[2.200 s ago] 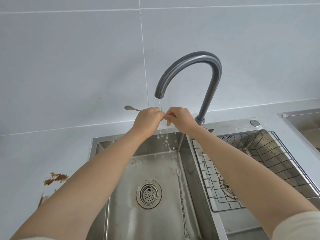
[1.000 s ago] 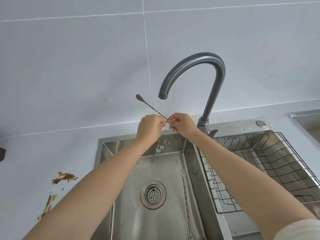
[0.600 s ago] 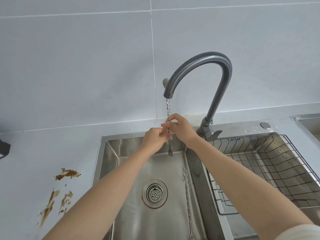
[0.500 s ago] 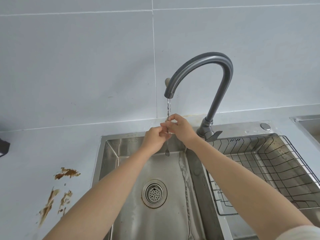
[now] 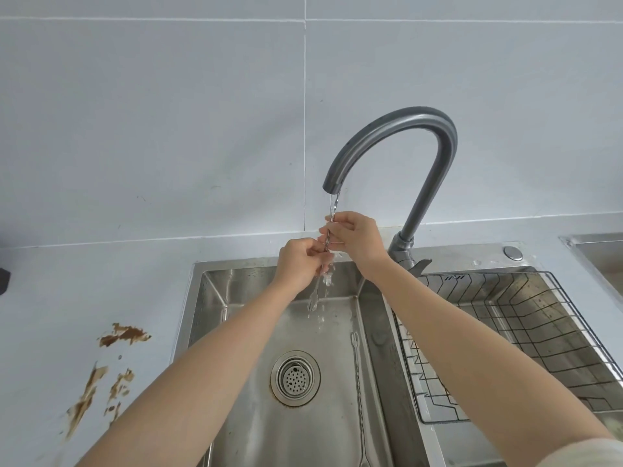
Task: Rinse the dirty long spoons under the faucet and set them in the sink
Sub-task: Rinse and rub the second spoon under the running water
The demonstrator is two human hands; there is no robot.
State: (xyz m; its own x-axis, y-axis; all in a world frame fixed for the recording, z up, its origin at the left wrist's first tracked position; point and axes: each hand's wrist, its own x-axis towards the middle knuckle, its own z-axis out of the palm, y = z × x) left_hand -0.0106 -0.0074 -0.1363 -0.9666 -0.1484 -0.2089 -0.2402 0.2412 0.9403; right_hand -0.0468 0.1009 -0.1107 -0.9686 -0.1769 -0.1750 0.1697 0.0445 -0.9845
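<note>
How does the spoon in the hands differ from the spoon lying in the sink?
The held spoon stands nearly upright under the running faucet, gripped by the left hand and right hand. The sink spoon lies flat on the basin floor, untouched and outside the stream. Both have thin twisted stems with forked ends.

A long, thin metal spoon (image 5: 324, 251) with a twisted stem stands almost upright under the spout of the grey curved faucet (image 5: 401, 129), in a thin stream of running water. Its small forked end (image 5: 313, 302) points down over the far part of the sink (image 5: 215, 291); its upper end is hidden. A second long spoon (image 5: 359, 392) of the same kind lies flat on the steel floor of the sink, along the right wall, just right of the round drain, forked end far, running toward the near edge.
</note>
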